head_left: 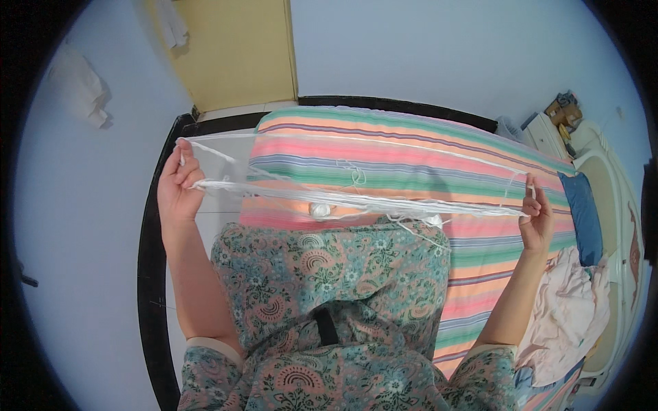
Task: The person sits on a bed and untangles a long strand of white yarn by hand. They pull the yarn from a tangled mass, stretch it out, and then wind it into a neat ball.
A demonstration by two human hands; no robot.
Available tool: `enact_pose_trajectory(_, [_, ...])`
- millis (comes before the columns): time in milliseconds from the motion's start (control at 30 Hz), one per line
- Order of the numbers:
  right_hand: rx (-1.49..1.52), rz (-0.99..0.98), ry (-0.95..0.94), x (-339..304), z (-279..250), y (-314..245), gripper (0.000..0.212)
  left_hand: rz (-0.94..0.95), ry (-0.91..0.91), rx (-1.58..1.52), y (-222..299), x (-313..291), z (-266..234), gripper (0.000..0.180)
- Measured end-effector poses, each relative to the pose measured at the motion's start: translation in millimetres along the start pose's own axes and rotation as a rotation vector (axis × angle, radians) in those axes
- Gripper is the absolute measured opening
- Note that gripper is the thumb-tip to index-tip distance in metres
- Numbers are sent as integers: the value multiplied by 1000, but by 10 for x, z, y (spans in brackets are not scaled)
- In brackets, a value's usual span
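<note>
A bundle of white yarn point(356, 200) is stretched taut between my two raised hands, above my lap. My left hand point(181, 181) is closed on its left end, with a strand looped over the upper fingers. At the other end, my right hand point(537, 214) grips the bundle, fingers curled. A thinner single strand point(411, 145) runs from hand to hand farther out. Below the bundle, a small white ball of yarn point(320, 209) lies on the striped bedsheet. Loose yarn ends point(419, 229) hang near my knee, beside another white clump point(433, 220).
I sit by a bed with a striped sheet point(480, 240). A blue pillow point(581, 218) and a crumpled pale pink cloth point(562, 315) lie near the cream headboard point(613, 178). A white cabinet point(545, 137) stands in the far right corner. A yellow door point(236, 51) is at the back.
</note>
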State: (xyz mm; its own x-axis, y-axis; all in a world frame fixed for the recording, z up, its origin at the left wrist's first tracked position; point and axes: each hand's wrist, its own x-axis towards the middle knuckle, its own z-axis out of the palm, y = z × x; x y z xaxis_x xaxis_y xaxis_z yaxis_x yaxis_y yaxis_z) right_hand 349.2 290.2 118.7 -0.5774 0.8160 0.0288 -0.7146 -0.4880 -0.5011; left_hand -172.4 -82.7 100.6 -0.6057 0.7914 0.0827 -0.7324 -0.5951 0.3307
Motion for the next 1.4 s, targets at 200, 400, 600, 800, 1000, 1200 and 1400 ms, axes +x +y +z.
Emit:
enact_pose_trajectory(200, [-99,-136,-363,-318,18,-177,31,72,1,-27,237,-153,-2,19])
enact_pose_trajectory(400, [-617,-77,-330,-711,-256,-46,31,138,-118,30,246,-314,248,22])
enact_pose_trajectory(600, [-1261,423,-202,-560,28,698,30,301,-279,66,470,-371,348,22])
enact_pose_trajectory(800, [-1568,266,-291,-152,213,1610,43,400,-287,164,693,-646,699,17])
enact_pose_trajectory(1000, [-2018,151,-785,279,26,2293,31,440,-265,243,716,-706,960,21])
enact_pose_trajectory(1200, [-1761,307,-276,541,137,1982,19,537,-206,360,1170,-746,753,23])
enact_pose_trajectory(1400, [-1359,-165,70,776,542,887,16,474,104,274,600,-379,397,23])
